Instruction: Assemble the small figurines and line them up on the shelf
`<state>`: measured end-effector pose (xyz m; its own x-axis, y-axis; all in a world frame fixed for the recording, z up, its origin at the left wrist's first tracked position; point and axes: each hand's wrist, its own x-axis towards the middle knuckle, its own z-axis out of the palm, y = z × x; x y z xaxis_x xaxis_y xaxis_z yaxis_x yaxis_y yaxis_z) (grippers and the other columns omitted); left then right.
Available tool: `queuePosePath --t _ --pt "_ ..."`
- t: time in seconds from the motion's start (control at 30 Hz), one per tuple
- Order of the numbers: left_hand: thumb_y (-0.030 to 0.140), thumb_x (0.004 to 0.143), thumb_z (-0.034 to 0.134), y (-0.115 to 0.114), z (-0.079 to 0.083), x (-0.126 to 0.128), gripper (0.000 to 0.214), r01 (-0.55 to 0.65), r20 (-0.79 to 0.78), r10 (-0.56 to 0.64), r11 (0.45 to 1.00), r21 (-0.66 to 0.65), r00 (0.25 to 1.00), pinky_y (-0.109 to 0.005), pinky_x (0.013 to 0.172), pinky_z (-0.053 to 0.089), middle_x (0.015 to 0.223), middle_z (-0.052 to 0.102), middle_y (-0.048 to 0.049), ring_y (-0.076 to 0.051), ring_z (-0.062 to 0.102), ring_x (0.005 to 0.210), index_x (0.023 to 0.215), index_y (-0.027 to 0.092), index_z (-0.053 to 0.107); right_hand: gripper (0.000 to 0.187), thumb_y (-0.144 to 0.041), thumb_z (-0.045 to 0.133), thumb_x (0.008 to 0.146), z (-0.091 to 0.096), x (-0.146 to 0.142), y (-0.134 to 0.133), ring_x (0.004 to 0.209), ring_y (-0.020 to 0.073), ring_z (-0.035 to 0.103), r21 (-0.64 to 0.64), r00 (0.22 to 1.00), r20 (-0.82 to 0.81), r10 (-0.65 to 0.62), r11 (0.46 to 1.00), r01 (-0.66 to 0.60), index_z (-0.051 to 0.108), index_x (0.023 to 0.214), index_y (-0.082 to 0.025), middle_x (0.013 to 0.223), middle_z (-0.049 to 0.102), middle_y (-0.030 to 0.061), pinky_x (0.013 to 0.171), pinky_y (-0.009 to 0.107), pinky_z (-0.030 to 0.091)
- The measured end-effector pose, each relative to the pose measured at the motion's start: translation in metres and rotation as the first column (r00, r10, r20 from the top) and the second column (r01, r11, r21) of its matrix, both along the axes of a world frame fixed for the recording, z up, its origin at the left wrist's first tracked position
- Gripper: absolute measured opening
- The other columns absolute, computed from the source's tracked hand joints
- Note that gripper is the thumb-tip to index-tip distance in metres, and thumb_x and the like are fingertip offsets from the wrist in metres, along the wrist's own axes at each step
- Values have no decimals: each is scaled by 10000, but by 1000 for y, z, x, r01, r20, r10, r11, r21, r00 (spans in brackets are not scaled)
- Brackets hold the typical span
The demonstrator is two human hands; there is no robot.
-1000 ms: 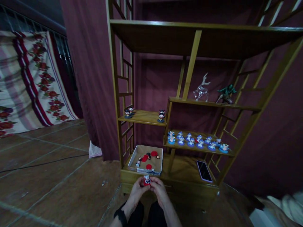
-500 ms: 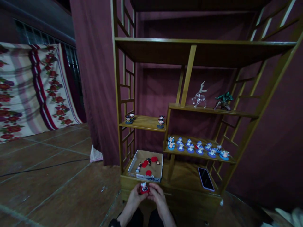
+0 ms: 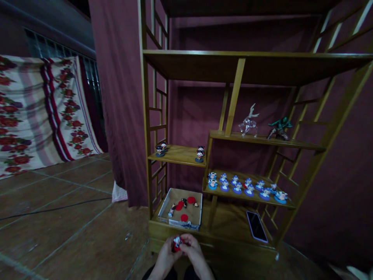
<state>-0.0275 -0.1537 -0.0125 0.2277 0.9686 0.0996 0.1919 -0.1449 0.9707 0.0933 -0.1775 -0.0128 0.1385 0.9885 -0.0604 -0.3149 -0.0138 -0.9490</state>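
My left hand (image 3: pixel 165 256) and my right hand (image 3: pixel 196 255) meet low in the middle of the view, fingers closed together around a small figurine on a red base (image 3: pixel 176 243). They are just in front of the wooden shelf unit's bottom ledge (image 3: pixel 227 233). Right behind them an open cardboard box (image 3: pixel 180 204) holds several red discs and small figurine parts.
Several blue-based figurines (image 3: pixel 246 187) line a low shelf. Dark figurines (image 3: pixel 199 154) stand on the left mid shelf. A glass deer (image 3: pixel 248 122) and a green statuette (image 3: pixel 279 128) are higher up. A phone (image 3: pixel 257 226) lies on the bottom ledge. Maroon curtain (image 3: pixel 119 101) hangs left.
The view has tilted upward, so my hands and the figurine sit lower in the picture. Both hands remain closed on the figurine.
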Motion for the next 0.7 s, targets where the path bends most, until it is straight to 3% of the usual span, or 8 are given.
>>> queuePosePath --t 0.23,0.4,0.57,0.7 --pt "278 446 745 0 19 -4 404 -16 17 18 996 -86 1000 -331 767 492 833 678 -88 -270 613 847 819 154 650 315 -321 733 461 -4 1 10 665 184 596 -60 999 -25 45 997 -47 643 724 -172 689 654 18 594 273 431" --pt "319 434 750 5 16 -6 396 -45 41 51 990 -133 998 -322 739 490 775 681 -77 -257 612 807 775 148 645 403 -430 709 525 -10 5 9 730 193 601 -77 998 -53 38 996 -42 638 836 -185 835 650 47 578 283 460" --pt "353 443 730 9 6 -13 392 -37 73 49 987 -157 996 -304 703 480 737 678 -72 -236 615 734 758 141 630 393 -446 707 512 -17 11 12 555 127 554 -118 991 -44 -126 986 120 633 783 -171 674 617 24 506 251 448" --pt "375 468 714 14 20 -22 373 -46 45 54 986 -160 998 -283 638 465 703 668 -62 -215 605 673 735 132 625 354 -463 679 510 -20 17 15 428 86 471 -109 986 14 -169 980 169 621 679 -157 547 571 7 411 211 385"
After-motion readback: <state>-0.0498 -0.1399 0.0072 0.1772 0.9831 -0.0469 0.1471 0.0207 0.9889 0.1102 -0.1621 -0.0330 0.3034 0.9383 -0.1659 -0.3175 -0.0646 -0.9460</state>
